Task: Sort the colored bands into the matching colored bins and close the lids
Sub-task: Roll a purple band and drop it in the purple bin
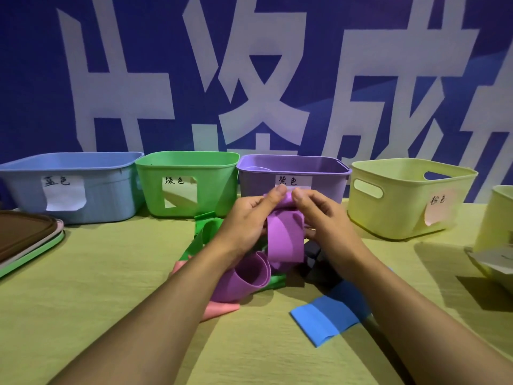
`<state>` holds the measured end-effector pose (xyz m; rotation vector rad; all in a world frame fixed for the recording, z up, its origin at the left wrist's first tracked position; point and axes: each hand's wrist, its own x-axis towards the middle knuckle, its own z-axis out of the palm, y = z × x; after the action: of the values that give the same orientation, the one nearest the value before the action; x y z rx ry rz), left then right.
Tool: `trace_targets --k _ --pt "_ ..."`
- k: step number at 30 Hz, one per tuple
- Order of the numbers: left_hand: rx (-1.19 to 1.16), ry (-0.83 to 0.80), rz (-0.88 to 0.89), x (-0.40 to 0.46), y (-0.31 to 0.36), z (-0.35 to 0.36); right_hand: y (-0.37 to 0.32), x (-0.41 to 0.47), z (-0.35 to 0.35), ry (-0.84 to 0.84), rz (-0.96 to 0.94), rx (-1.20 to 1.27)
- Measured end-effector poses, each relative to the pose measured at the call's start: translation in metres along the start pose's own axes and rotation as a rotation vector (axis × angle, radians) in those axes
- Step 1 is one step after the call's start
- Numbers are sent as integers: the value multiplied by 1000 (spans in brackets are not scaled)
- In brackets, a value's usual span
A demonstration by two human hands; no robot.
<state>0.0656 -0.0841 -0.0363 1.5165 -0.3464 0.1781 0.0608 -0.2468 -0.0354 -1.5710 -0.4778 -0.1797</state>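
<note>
Purple band [283, 234] pinched at its top by left hand [247, 218] and right hand [322, 215] (each grip holding it), which I judge readies it for the purple bin [294, 176].

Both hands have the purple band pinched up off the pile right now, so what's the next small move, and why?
Probably carry the purple rubber band forward and drop it into the purple plastic bin. The left hand and right hand pinch its top edge just in front of that bin, which stands open, and the colours match. The band's lower end hangs free above the pile.
</note>
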Motion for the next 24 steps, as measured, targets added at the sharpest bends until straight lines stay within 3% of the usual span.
trace_targets --k 5,24 --pt "-28 -49 19 0 -3 2 -7 0 2 98 138 -71" --pt "41 35 34 2 -3 -2 3 6 -2 123 -12 -34"
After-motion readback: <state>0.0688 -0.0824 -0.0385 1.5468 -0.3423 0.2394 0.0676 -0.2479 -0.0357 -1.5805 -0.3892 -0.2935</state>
